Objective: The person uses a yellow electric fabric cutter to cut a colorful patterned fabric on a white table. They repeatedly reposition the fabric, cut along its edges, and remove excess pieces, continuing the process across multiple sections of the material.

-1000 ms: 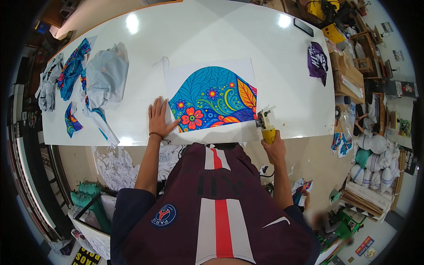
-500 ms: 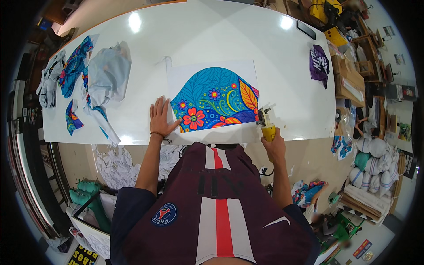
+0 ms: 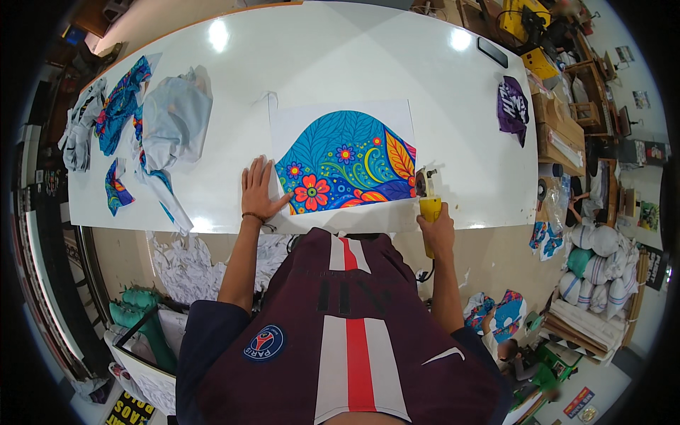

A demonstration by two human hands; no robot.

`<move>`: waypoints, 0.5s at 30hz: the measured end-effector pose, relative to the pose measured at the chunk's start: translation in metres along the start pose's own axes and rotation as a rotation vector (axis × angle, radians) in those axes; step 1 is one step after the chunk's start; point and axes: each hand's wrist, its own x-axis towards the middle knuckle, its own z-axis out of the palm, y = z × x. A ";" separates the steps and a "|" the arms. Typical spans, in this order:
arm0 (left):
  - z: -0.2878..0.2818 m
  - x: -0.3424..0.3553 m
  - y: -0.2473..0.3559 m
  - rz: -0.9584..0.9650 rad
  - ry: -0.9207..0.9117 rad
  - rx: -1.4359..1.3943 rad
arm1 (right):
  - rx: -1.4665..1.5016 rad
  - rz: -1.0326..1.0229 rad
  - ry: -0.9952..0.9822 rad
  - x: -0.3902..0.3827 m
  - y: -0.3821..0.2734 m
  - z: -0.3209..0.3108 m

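Note:
My left hand lies flat with spread fingers on the white sheet's lower left, its thumb on the printed floral piece. The piece, turquoise with orange, red and yellow motifs, has a domed top and sits on white paper. My right hand grips a yellow electric cutter, whose metal head is at the print's lower right edge; the blade itself is too small to make out.
The white table bears crumpled fabrics on the left, a phone and purple cloth at the right. Boxes stand beyond. A co-worker and colourful fabric are at lower right; scraps lie below the table.
My right hand and the cutter have moved slightly away from me along the print's right edge. My left hand stays flat. The co-worker's colourful fabric is more spread out. The whole view shifted slightly.

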 end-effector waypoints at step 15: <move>-0.007 0.002 0.006 -0.027 -0.020 -0.014 | -0.015 0.058 -0.019 0.042 -0.043 -0.017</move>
